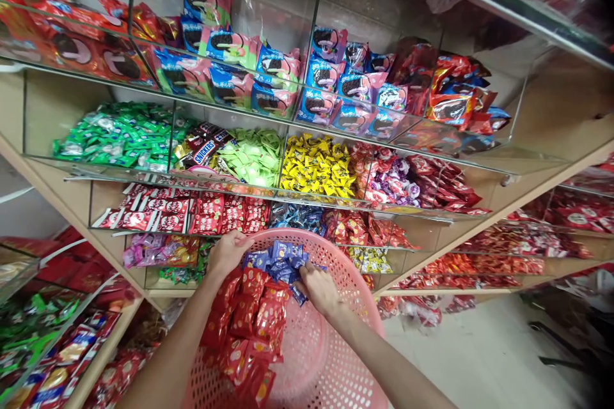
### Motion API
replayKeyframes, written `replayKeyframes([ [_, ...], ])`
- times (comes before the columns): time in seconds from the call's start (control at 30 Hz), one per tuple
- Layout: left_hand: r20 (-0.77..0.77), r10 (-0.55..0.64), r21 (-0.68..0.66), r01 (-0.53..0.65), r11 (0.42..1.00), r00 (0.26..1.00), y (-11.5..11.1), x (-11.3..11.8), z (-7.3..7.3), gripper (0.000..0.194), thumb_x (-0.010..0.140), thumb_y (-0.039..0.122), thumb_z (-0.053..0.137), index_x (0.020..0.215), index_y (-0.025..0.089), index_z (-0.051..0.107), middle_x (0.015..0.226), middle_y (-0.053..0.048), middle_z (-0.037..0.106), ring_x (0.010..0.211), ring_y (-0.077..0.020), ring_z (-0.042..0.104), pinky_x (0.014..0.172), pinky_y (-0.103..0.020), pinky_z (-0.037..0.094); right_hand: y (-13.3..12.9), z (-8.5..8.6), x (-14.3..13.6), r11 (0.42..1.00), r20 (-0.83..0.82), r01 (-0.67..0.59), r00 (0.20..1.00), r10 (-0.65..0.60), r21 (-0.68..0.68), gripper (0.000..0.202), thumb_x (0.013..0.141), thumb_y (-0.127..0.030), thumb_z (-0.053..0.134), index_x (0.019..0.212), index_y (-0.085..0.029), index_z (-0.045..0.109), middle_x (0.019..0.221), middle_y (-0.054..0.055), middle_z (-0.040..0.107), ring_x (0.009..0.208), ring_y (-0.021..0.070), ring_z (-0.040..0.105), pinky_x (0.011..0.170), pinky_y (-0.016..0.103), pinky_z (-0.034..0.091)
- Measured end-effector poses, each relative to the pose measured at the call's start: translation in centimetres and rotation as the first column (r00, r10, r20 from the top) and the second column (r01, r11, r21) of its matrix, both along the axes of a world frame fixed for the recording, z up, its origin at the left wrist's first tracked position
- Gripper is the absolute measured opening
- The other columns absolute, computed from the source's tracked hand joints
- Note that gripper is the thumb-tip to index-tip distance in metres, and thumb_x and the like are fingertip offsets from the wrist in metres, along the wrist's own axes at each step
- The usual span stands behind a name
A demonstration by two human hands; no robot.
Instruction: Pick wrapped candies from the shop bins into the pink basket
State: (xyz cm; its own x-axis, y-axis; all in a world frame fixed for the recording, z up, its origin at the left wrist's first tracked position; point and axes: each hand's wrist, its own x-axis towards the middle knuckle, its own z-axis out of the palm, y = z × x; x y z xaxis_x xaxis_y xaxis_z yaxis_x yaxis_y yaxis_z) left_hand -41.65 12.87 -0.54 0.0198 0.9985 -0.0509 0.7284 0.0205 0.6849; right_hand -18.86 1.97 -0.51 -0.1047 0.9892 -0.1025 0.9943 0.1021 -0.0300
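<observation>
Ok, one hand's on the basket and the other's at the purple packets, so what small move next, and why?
I'd probably close your right hand around a few purple packets: its fingers are right at them, and they lie beyond the red packets. Your left hand grips the basket by its rim, which should steady it.

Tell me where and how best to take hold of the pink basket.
I'd grip the pink basket by its rim, at the right side just beyond the right forearm, coming from the right. The round rim is bare there, with floor showing beside it, while red packets heap toward the left.
</observation>
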Motion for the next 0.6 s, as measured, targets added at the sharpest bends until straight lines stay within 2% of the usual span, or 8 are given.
replayKeyframes([
  [0.1, 0.005, -0.008, 0.005, 0.008, 1.0, 1.0, 0.0, 0.0, -0.1, 0.033, 0.069, 0.057, 0.052, 0.077, 0.026, 0.061, 0.077, 0.003, 0.068, 0.066, -0.0158, 0.06, 0.052, -0.022, 0.032, -0.2, 0.1, 0.6, 0.997, -0.14, 0.042, 0.99, -0.032, 0.069, 0.018, 0.085, -0.035, 0.047, 0.092, -0.019, 0.051, 0.095, 0.006, 0.06, 0.08, 0.0162, 0.06, 0.064, 0.023, 0.039],
  [0.23, 0.027, -0.019, 0.007, 0.019, 1.0, 0.999, 0.2, -0.2, -0.4, 0.034, 0.069, 0.057, 0.052, 0.077, 0.025, 0.061, 0.077, 0.002, 0.068, 0.066, -0.0155, 0.06, 0.052, -0.022, 0.032, 0.5, -0.3, 1.0, 0.974, -0.324, 0.155, 0.941, -0.094, 0.168, 0.017, 0.084, -0.033, 0.048, 0.093, -0.019, 0.048, 0.096, 0.006, 0.06, 0.082, 0.0154, 0.058, 0.065, 0.022, 0.038],
  [0.37, 0.045, -0.023, 0.006, 0.023, 1.0, 0.999, 0.2, -0.2, -0.5, 0.034, 0.07, 0.056, 0.052, 0.077, 0.025, 0.061, 0.077, 0.002, 0.068, 0.067, -0.0153, 0.06, 0.053, -0.022, 0.033, 1.7, -1.4, 0.4, 0.972, -0.368, 0.185, 0.922, -0.122, 0.143, 0.016, 0.08, -0.031, 0.052, 0.09, -0.019, 0.052, 0.093, 0.006, 0.06, 0.079, 0.0149, 0.057, 0.065, 0.022, 0.036],
  [0.47, 0.044, -0.02, 0.006, 0.02, 1.0, 0.999, 0.1, -0.2, -0.3, 0.033, 0.07, 0.056, 0.053, 0.076, 0.025, 0.061, 0.077, 0.002, 0.068, 0.068, -0.0154, 0.06, 0.054, -0.022, 0.033, 2.2, -1.9, 0.0, 0.966, -0.407, 0.197, 0.906, -0.114, 0.168, 0.013, 0.079, -0.031, 0.052, 0.081, -0.018, 0.052, 0.08, 0.003, 0.059, 0.072, 0.0137, 0.055, 0.062, 0.021, 0.035],
  [0.6, 0.027, -0.009, -0.005, 0.01, 1.0, 1.0, -0.1, -0.1, 0.3, 0.032, 0.069, 0.056, 0.053, 0.077, 0.025, 0.061, 0.079, 0.002, 0.068, 0.068, -0.0162, 0.06, 0.054, -0.022, 0.033, 1.4, -0.5, 0.8, 0.95, -0.442, 0.2, 0.894, -0.077, 0.24, 0.016, 0.079, -0.032, 0.049, 0.073, -0.017, 0.05, 0.07, 0.001, 0.057, 0.062, 0.0126, 0.05, 0.056, 0.021, 0.032],
])
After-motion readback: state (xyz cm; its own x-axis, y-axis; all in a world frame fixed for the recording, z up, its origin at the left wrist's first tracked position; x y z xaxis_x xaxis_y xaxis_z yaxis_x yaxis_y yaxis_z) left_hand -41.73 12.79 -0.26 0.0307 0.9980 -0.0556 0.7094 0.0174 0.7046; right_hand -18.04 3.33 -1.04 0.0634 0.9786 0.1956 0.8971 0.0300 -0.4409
